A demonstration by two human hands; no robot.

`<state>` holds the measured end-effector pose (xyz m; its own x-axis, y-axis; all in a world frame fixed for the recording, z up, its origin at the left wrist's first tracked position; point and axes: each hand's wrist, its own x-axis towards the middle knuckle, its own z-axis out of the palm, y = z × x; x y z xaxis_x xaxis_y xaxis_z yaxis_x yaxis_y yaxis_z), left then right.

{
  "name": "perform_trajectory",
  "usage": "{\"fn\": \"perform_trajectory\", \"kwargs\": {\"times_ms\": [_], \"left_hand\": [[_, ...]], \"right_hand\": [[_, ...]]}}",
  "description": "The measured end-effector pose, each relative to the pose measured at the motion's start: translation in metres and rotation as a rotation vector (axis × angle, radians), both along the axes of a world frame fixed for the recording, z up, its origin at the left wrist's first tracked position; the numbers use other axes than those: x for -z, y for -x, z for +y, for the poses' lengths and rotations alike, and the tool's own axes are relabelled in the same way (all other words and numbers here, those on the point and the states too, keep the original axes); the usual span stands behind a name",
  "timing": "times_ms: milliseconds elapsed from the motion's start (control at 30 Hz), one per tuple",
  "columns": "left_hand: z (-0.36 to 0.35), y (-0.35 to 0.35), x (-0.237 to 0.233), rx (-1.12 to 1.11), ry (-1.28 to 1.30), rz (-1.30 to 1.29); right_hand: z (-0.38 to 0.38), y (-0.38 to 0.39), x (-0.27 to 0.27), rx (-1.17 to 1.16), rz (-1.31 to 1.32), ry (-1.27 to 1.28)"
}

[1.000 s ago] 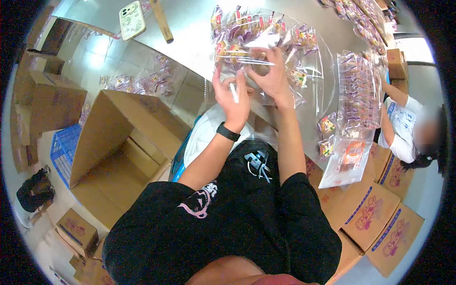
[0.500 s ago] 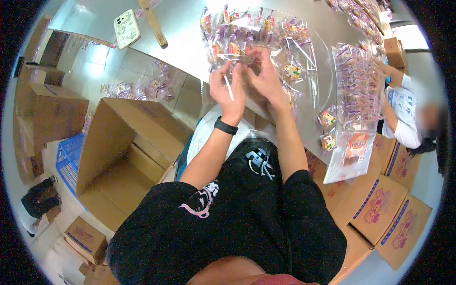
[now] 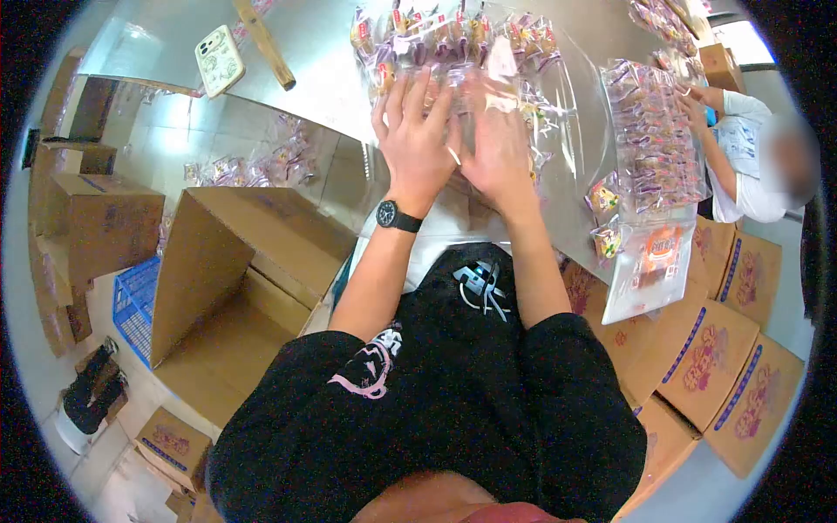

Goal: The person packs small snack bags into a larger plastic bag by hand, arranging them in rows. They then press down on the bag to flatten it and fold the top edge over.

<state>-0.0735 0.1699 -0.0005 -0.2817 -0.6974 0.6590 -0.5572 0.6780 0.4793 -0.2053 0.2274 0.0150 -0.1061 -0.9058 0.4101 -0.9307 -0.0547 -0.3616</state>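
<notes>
On the metal table (image 3: pixel 323 96) lies a clear plastic bag (image 3: pixel 558 113) filled with small purple-and-clear wrapped snacks (image 3: pixel 436 39). My left hand (image 3: pixel 414 135) rests palm down on the near end of the bag, fingers spread. Beside it, my right hand (image 3: pixel 501 144) also lies flat on the bag, its fingers stretched out and blurred by motion. To the right stands another filled bag of wrapped snacks (image 3: pixel 649 139), with a flat printed bag (image 3: pixel 649 270) below it and two loose packets (image 3: pixel 603 199) at its side.
A phone (image 3: pixel 220 61) and a wooden stick (image 3: pixel 266 48) lie at the table's upper left. An open carton (image 3: pixel 253 288) stands left of me, near a blue crate (image 3: pixel 135 305). Closed cartons (image 3: pixel 711 349) are stacked at right. Another person (image 3: pixel 741 148) works across the right side.
My hands have gone from pinching the bag's near edge to lying spread on top of it. The other person's head and arms have shifted slightly.
</notes>
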Motion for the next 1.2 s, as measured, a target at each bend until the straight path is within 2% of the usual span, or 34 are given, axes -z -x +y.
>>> {"fn": "perform_trajectory", "kwargs": {"times_ms": [67,167,267,367,467,567,667,733,767,800,867,900,933,1033,1133,1200], "left_hand": [[-0.002,0.001,0.0,0.07,-0.034,-0.082],[-0.004,0.005,-0.01,0.113,-0.051,-0.289],[-0.002,0.007,-0.01,0.124,-0.086,-0.375],[-0.013,0.016,-0.004,0.146,0.012,-0.445],[-0.023,0.015,0.006,0.201,0.074,-0.492],[-0.029,0.016,0.005,0.181,0.027,-0.524],[-0.027,0.002,-0.009,0.124,0.028,-0.496],[-0.029,-0.005,-0.01,0.02,0.139,-0.468],[-0.033,-0.008,-0.008,0.028,0.104,-0.439],[-0.035,-0.011,-0.012,0.033,0.065,-0.412],[-0.035,-0.016,-0.021,0.046,-0.035,-0.392],[-0.032,-0.02,-0.02,0.037,-0.018,-0.404],[-0.03,-0.022,-0.017,0.028,0.003,-0.414],[-0.034,-0.026,-0.008,0.023,0.039,-0.459],[-0.034,-0.025,-0.007,0.006,0.017,-0.448],[-0.033,-0.023,-0.01,-0.056,0.023,-0.415]], "right_hand": [[0.025,-0.017,-0.013,0.24,0.077,-0.079],[0.053,-0.019,-0.014,0.444,0.224,-0.256],[0.066,-0.007,0.001,0.439,0.111,-0.281],[0.068,0.009,0.017,0.324,0.044,-0.163],[0.057,0.001,-0.002,0.243,0.042,0.061],[0.038,-0.011,0.005,0.263,-0.447,0.325],[0.018,-0.019,0.011,0.191,-1.299,0.353],[0.005,-0.008,0.024,0.123,-1.447,0.366],[0.002,-0.003,0.03,0.09,-1.521,0.371],[0.001,-0.01,0.015,0.202,-1.51,0.281],[-0.007,-0.007,0.016,0.243,-1.505,0.235],[-0.011,-0.004,0.017,0.264,-1.502,0.211],[-0.011,-0.001,0.021,0.228,-1.647,0.133],[-0.023,-0.001,0.023,0.373,-1.585,0.096],[-0.025,0.001,0.017,0.239,-1.478,0.017],[-0.023,-0.002,0.003,0.165,-1.568,0.008]]}}
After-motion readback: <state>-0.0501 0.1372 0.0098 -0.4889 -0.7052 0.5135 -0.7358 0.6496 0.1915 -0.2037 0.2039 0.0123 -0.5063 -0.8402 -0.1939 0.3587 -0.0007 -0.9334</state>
